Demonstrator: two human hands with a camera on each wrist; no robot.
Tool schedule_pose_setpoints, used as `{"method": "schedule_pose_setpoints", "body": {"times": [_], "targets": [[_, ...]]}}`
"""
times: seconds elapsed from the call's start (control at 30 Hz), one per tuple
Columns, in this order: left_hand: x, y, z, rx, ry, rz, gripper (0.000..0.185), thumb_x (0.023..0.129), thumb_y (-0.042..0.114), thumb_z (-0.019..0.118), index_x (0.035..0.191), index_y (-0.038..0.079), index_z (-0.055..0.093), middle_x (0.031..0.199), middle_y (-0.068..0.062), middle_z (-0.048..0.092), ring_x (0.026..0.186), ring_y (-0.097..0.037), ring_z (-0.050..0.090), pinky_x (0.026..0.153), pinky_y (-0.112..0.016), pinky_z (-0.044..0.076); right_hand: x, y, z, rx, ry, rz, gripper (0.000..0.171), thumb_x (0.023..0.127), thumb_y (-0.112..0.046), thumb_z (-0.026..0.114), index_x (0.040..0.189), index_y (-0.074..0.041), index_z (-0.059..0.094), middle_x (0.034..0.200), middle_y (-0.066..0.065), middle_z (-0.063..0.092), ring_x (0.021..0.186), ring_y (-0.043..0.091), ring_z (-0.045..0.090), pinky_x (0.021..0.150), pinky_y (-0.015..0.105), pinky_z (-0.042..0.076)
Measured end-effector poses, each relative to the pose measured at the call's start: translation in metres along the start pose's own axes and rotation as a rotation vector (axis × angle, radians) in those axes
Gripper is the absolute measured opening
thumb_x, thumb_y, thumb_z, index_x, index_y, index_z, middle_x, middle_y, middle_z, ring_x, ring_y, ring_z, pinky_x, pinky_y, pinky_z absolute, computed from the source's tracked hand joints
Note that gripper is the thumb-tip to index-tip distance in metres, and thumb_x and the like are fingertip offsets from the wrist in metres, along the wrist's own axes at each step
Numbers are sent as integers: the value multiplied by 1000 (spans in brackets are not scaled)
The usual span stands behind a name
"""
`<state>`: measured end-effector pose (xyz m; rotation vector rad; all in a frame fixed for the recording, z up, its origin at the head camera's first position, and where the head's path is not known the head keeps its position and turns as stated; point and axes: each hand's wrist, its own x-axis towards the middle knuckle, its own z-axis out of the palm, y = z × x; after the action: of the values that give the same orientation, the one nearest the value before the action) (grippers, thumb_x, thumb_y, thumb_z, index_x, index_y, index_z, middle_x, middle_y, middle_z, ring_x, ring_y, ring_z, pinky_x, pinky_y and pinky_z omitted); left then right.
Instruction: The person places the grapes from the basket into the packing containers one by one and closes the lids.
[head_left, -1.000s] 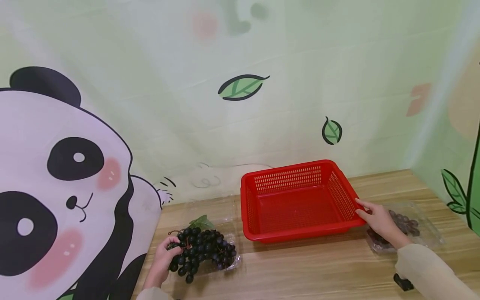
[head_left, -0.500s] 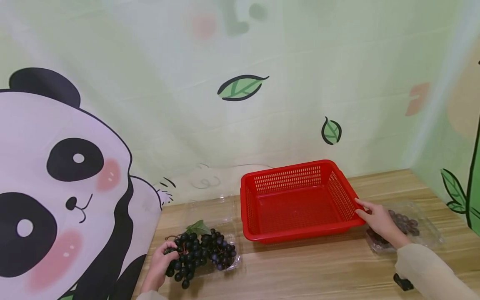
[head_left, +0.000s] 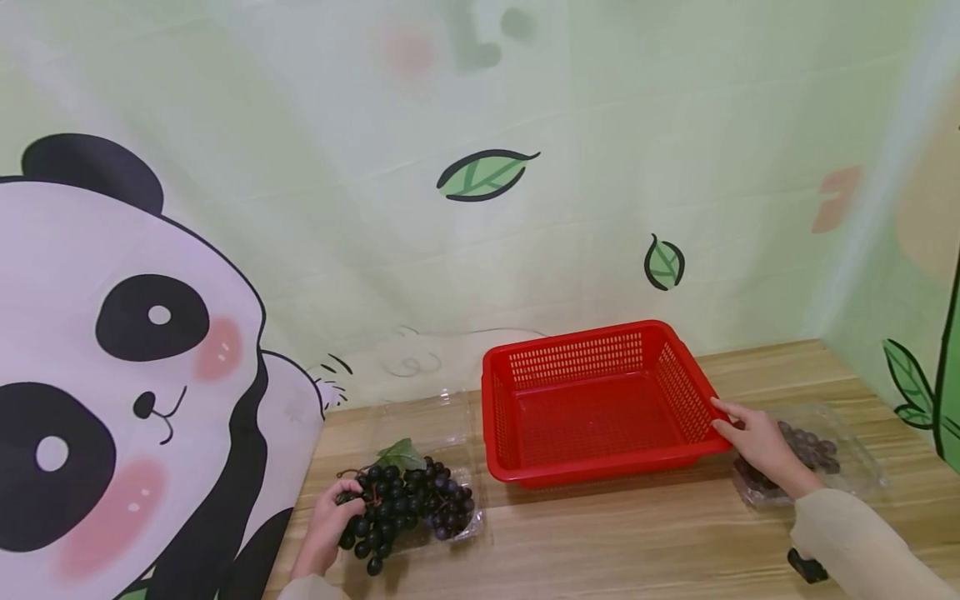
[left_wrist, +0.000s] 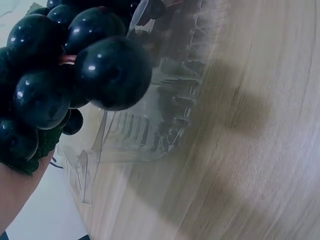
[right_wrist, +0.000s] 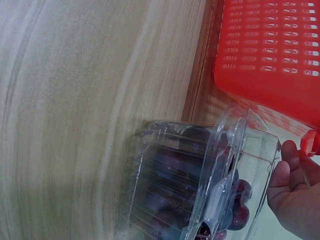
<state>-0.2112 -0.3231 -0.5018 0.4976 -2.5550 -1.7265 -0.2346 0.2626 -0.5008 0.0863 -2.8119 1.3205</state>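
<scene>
My left hand (head_left: 327,523) grips a bunch of black grapes (head_left: 386,510) by its upper left side. A green leaf (head_left: 402,455) and a curly stem show at its top. The bunch hangs over a clear plastic container (head_left: 474,523) with its lid folded back. Bluish-black grapes (head_left: 450,507) lie at the container's right end; whether they belong to the same bunch I cannot tell. In the left wrist view the grapes (left_wrist: 112,72) hide most of the hand. With thumb and fingers, my right hand (head_left: 765,446) holds the right rim of a red plastic basket (head_left: 607,463).
Behind my right hand sits another clear clamshell container (head_left: 855,462) with reddish-purple grapes (head_left: 808,447). A small black object (head_left: 807,567) shows beside the right sleeve. The wooden table (head_left: 600,542) meets a printed cloth backdrop (head_left: 562,225) at the back.
My left hand has drawn the black grapes slightly nearer and left, then shifted them back a little to the right. The right hand and basket have not visibly moved.
</scene>
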Motion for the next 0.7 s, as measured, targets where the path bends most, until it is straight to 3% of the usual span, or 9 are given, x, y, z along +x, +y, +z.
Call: {"method": "schedule_pose_setpoints", "body": {"times": [0.33, 0.7], "targets": [[5, -4, 14, -18, 4, 11, 22, 66, -4, 55, 88, -1, 53, 105, -14, 50, 85, -16, 46, 69, -23, 39, 0, -2, -1, 4, -3, 6, 50, 91, -21, 47, 131, 6, 35, 117, 35, 47, 84, 28, 59, 58, 22, 46], [6, -7, 25, -20, 38, 12, 25, 66, -4, 55, 91, -4, 51, 108, -18, 50, 92, -22, 46, 70, -21, 40, 0, -1, -1, 8, -6, 23, 51, 91, -23, 47, 132, 5, 35, 117, 35, 47, 78, 20, 58, 55, 21, 44]]}}
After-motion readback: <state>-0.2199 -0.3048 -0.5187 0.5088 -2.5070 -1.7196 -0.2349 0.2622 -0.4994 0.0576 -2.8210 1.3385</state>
